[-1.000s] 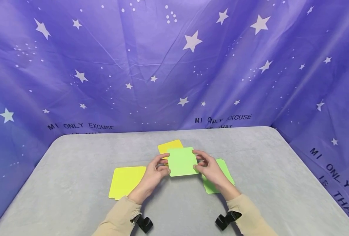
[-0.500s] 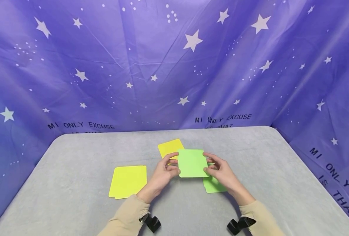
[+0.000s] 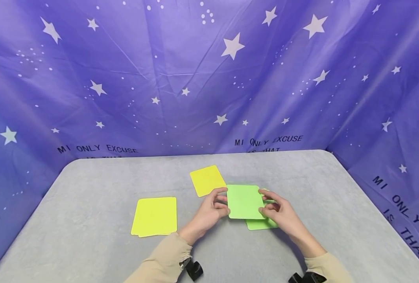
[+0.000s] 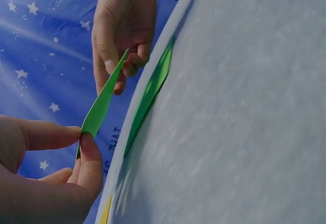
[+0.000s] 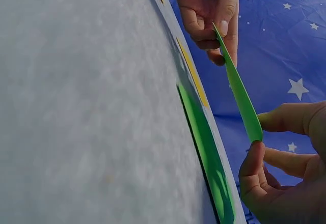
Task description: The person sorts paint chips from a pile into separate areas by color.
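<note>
A square light-green card with rounded corners is held up level between both hands. My left hand pinches its left edge between thumb and fingers, and my right hand pinches the right edge. Below it lies a pile of green cards, partly hidden by the held card and the right hand. Both wrist views show the held card nearly edge-on, apart from the green pile on the table.
A pile of yellow cards lies to the left, its edges slightly uneven. One more yellow card lies turned at an angle behind the left hand. The grey table ends at a purple cloth with white stars.
Both hands have carried the green card to the right and slightly nearer, from in front of the single yellow card to over the green pile. That yellow card now shows almost whole.
</note>
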### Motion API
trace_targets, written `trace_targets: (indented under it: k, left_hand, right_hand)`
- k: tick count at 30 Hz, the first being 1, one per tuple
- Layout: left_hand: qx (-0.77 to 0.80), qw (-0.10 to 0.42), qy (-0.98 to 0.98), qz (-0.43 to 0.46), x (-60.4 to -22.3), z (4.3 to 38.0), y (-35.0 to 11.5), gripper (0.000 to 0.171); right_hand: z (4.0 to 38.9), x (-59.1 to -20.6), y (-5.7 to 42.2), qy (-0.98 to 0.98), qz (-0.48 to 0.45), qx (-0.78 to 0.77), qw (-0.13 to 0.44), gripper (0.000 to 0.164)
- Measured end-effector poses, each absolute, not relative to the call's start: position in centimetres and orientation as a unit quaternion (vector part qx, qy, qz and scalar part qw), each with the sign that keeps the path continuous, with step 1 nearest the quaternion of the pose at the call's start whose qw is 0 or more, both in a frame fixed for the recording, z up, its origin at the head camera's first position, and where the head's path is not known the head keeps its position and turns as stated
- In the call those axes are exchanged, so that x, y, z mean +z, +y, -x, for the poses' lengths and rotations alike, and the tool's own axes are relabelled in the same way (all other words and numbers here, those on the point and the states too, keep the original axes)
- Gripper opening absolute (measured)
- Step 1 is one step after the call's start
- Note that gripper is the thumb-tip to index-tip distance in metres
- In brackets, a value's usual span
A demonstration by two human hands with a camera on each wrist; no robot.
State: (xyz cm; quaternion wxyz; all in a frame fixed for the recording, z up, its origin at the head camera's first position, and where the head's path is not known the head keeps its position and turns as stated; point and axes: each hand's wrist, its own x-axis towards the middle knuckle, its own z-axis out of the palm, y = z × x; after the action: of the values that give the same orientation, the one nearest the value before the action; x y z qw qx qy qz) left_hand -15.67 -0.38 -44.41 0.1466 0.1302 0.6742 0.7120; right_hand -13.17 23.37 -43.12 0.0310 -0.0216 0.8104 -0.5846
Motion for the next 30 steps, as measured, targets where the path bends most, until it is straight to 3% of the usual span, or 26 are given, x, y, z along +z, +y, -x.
trace_targets:
  k: [15, 23, 30]
  left_hand:
    - [0.683, 0.156, 0.701, -0.135, -44.9, 15.2, 2.0, 0.061]
    - [0.653, 0.17, 0.725, -0.138, -44.9, 14.9, 1.8, 0.056]
    - [0.647, 0.171, 0.732, -0.127, -44.7, 15.2, 0.6, 0.052]
  right_hand:
    - [12.3, -43.6, 25.8, 0.826, -0.008, -0.562, 0.035, 0.053]
    - [12.4, -43.9, 26.9, 0.868, 0.03, -0.494, -0.042, 0.045]
    - [12.7, -43.6, 27.0, 0.868, 0.032, -0.493, -0.049, 0.039]
